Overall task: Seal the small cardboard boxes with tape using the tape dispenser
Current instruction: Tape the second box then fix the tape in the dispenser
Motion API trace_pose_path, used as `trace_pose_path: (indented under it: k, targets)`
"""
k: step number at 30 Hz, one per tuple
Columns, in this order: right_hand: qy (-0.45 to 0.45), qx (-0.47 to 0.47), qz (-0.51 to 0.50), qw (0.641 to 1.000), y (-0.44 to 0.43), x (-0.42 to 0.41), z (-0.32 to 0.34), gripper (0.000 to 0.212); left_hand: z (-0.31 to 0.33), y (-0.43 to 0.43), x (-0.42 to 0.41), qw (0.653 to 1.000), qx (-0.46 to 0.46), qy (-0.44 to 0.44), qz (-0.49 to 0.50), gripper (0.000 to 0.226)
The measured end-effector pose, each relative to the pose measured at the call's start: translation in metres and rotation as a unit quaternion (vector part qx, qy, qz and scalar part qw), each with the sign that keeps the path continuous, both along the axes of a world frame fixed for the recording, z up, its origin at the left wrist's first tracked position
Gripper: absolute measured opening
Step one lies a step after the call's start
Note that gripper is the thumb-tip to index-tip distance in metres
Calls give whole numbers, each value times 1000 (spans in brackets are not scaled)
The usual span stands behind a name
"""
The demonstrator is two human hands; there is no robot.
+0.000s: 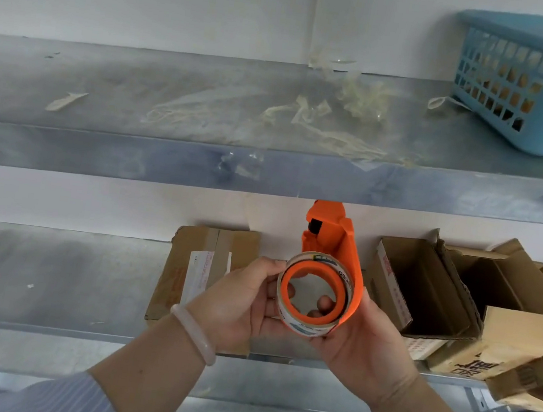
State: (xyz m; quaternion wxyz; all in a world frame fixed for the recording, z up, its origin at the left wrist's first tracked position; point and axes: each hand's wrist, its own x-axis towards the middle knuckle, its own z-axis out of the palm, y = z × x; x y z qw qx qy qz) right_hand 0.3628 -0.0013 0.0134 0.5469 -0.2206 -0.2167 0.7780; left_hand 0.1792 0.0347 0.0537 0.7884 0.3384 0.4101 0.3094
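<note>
Currently in hand: an orange tape dispenser, held up in front of the lower shelf with its cutter end pointing up and away from the person.
Tape roll: cream, mounted on the dispenser's orange hub, its open core facing the camera.
Left hand: curled round the left rim of the roll, thumb on the upper edge; a pale bracelet sits on the wrist.
Right hand: wrapped round the dispenser from below and the right, palm against the orange side plate.
Fingertips: several show inside the hollow core; which hand each belongs to is unclear.
Taped box: flat brown cardboard box with tape and a label on it, on the lower shelf behind the left hand.
Open boxes: several small cardboard boxes with raised flaps, crowded together at the right of the same shelf.
Upper shelf: metal, strewn with crumpled tape scraps.
Blue basket: plastic lattice, at the upper shelf's right end.
</note>
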Motion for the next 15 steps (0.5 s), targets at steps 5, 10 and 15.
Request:
trace_pose_path:
  k: [5, 10, 15]
  targets:
    - [32, 58, 61, 996, 3, 5, 1, 39, -8, 3, -8, 1000, 9, -7, -23, 48]
    - [-51, 75, 55, 994, 3, 16, 0, 90, -11, 4, -18, 999, 15, -2, -50, 64]
    - [-101, 110, 97, 984, 2, 19, 9, 99, -7, 8, -24, 998, -4, 29, -56, 61]
